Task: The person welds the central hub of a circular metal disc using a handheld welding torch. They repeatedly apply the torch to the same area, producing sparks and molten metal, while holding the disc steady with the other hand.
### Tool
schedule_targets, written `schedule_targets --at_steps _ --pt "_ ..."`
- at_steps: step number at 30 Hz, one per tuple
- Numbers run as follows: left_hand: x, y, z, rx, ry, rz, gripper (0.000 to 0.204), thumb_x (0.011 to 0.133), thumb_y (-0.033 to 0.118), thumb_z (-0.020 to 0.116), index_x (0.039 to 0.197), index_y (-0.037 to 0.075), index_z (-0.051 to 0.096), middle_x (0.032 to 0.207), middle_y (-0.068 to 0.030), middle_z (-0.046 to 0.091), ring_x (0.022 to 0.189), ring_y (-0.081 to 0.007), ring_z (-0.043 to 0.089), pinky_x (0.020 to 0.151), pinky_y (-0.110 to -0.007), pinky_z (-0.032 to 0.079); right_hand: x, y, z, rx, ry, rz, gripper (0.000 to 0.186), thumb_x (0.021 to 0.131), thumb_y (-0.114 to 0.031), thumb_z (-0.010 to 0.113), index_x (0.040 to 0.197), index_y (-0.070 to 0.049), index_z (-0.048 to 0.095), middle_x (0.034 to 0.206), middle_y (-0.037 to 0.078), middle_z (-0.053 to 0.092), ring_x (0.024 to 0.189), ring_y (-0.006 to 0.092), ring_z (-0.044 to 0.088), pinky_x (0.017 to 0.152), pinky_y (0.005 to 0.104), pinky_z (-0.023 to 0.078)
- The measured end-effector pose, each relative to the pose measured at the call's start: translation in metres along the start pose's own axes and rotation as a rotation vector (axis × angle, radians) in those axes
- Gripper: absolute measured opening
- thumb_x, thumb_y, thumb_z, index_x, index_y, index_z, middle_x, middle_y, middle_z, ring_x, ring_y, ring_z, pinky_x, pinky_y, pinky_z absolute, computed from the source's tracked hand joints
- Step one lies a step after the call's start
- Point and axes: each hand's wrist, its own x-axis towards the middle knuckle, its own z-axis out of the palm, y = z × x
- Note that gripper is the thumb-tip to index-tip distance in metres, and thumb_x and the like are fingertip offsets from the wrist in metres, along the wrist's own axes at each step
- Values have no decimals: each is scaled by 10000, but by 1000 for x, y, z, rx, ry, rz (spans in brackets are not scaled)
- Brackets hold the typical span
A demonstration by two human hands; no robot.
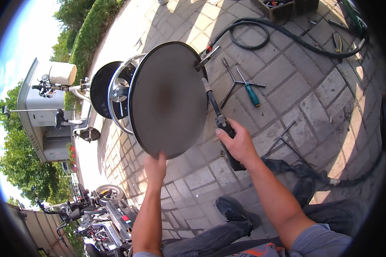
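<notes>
A large dark grey round disc [167, 100] with a brownish centre stands tilted, with a chrome ring [113, 112] and a second black disc [101, 90] behind it. My left hand [155, 169] is at its lower edge, fingers partly hidden behind it, apparently gripping it. My right hand [236, 143] is wrapped round a black hand tool [227, 154] with a long neck and pale tip, which reaches up beside the disc's right edge. A metal clamp-like piece [206, 60] is at the disc's upper right rim.
A three-arm wrench [233, 83], green screwdriver [251, 94], second wrench [279, 139], pliers [338, 43], coiled black hose [246, 45] and box [278, 8] lie on paving [287, 81]. A scooter [83, 128] stands behind the discs, motorbikes [111, 218] lower left, my shoes [233, 212] below.
</notes>
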Motion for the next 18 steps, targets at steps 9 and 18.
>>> schedule_targets --at_steps 9,18 --pt "16 30 -35 108 9 44 205 907 131 626 964 -60 673 794 -191 711 731 -255 713 678 -345 515 -4 4 -16 91 10 179 389 900 -291 690 1129 20 642 798 32 641 724 105 567 691 280 483" --pt "21 33 -46 74 -20 42 223 925 152 644 1004 -55 665 785 -142 714 713 -192 683 700 -305 508 -30 15 34 -190 -203 -100 517 918 -318 643 1289 34 560 1078 253 656 949 383 658 854 427 508"
